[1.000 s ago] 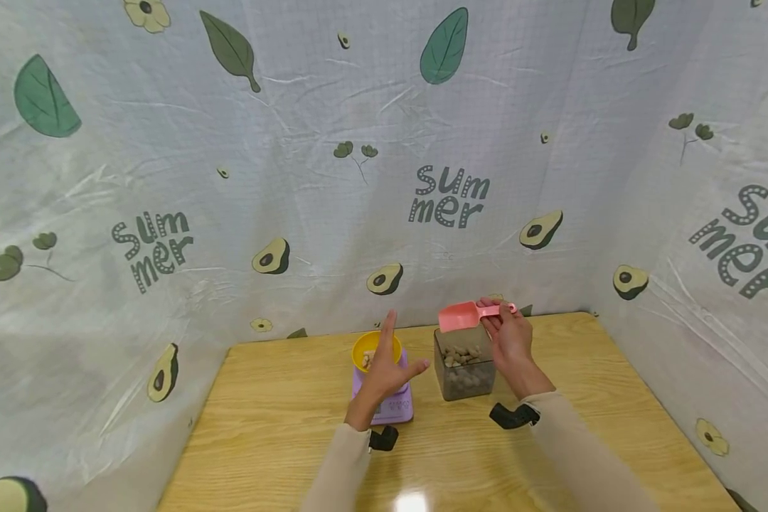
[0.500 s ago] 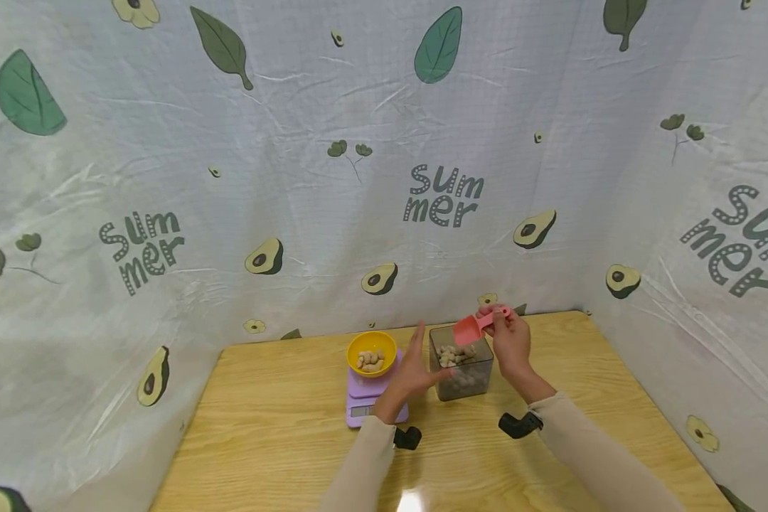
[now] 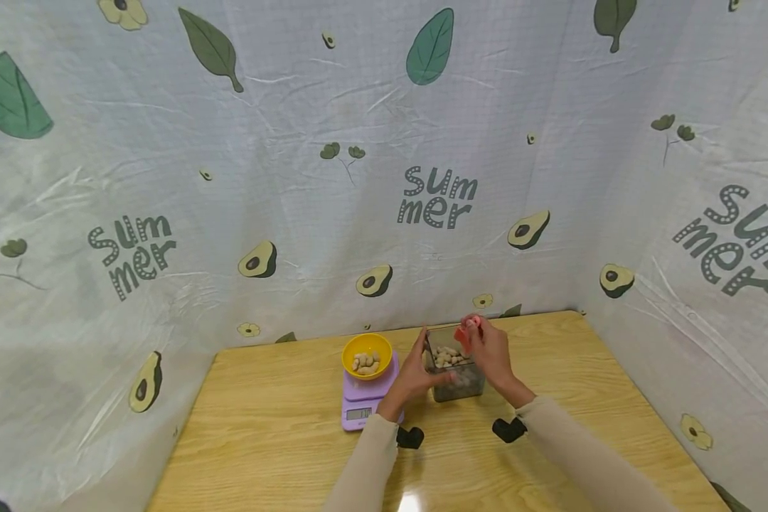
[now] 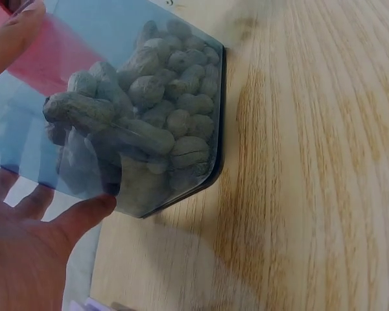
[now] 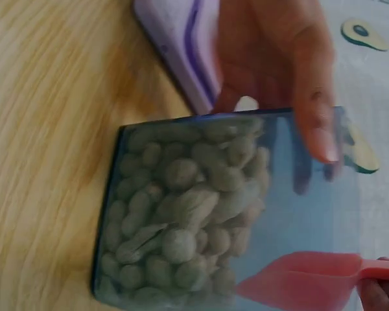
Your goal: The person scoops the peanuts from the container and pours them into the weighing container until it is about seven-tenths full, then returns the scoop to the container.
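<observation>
A clear grey-tinted plastic container (image 3: 464, 385) holds many unshelled peanuts (image 5: 181, 214). My left hand (image 3: 414, 375) grips its left side, with the thumb on the front wall and the fingers along the side. My right hand (image 3: 491, 353) holds a pink scoop (image 5: 305, 280) by its handle. The scoop's blade dips inside the container, its tip close to the peanuts; contact with them is unclear. Left of the container, a yellow bowl (image 3: 348, 348) with several peanuts sits on a purple kitchen scale (image 3: 358, 398).
The wooden table (image 3: 262, 427) reaches a patterned plastic sheet (image 3: 320, 235) hanging behind it and at both sides. The scale stands just left of my left forearm. Its display (image 3: 360, 414) shows digits too small to read surely.
My left hand has moved right from over the scale and bowl to the container's side. My right hand has lowered and tipped the scoop down into the container.
</observation>
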A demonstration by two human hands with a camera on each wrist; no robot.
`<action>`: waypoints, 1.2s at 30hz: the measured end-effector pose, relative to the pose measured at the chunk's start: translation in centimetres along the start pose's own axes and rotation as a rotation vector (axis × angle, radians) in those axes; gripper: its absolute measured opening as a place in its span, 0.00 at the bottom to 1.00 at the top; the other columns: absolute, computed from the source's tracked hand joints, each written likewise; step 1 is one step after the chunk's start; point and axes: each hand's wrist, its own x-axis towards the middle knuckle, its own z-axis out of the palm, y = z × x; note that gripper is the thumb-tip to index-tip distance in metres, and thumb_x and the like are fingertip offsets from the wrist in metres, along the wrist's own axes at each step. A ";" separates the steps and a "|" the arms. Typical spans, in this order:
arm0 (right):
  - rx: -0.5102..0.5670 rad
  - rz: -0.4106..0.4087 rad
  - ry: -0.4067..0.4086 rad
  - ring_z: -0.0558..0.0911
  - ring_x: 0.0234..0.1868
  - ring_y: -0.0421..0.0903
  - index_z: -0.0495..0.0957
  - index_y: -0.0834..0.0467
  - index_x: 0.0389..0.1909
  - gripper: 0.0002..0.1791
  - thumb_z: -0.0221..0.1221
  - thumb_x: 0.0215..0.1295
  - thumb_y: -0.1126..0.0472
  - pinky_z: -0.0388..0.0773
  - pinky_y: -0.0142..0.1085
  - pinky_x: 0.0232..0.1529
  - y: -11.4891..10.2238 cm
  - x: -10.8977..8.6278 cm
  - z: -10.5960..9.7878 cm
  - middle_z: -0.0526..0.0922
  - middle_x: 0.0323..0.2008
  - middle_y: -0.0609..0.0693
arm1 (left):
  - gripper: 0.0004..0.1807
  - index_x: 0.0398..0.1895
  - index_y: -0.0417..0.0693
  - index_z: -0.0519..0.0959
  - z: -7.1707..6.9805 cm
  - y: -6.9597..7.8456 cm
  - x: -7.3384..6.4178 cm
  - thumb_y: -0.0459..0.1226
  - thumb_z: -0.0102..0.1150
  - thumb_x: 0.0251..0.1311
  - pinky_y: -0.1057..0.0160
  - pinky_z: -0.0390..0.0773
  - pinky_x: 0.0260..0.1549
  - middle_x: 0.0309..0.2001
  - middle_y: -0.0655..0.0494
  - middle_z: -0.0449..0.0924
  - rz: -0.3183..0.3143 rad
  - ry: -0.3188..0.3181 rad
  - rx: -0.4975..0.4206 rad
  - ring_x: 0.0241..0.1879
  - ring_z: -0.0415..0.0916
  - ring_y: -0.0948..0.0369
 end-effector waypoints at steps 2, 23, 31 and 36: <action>-0.048 -0.014 -0.009 0.85 0.28 0.54 0.81 0.64 0.41 0.13 0.53 0.74 0.59 0.79 0.39 0.25 0.1 -0.1 0.3 0.87 0.31 0.62 | 0.62 0.79 0.66 0.37 0.0 -0.1 0.1 0.54 0.72 0.51 0.43 0.60 0.71 0.79 0.56 0.47 -0.003 0.000 -0.008 0.76 0.54 0.51; -0.100 0.300 -0.092 0.84 0.33 0.56 0.82 0.65 0.34 0.16 0.50 0.75 0.61 0.79 0.44 0.33 -1.2 1.2 1.5 0.86 0.32 0.62 | 0.60 0.80 0.64 0.40 0.0 0.2 0.3 0.52 0.72 0.52 0.42 0.59 0.72 0.79 0.55 0.48 -0.001 0.013 0.013 0.75 0.54 0.50; 0.105 0.611 -0.055 0.85 0.39 0.53 0.83 0.66 0.44 0.20 0.45 0.77 0.58 0.72 0.27 0.26 -1.6 2.2 0.9 0.87 0.43 0.63 | 0.60 0.79 0.67 0.37 0.1 0.4 0.3 0.52 0.71 0.53 0.42 0.57 0.72 0.80 0.55 0.44 -0.015 -0.004 0.019 0.77 0.50 0.49; 0.182 0.724 -0.015 0.80 0.32 0.45 0.83 0.65 0.43 0.20 0.43 0.76 0.59 0.72 0.29 0.25 -2.0 2.5 0.8 0.86 0.44 0.62 | 0.61 0.80 0.66 0.37 0.1 0.5 0.2 0.52 0.72 0.52 0.42 0.57 0.72 0.80 0.54 0.44 -0.016 0.002 0.008 0.77 0.49 0.50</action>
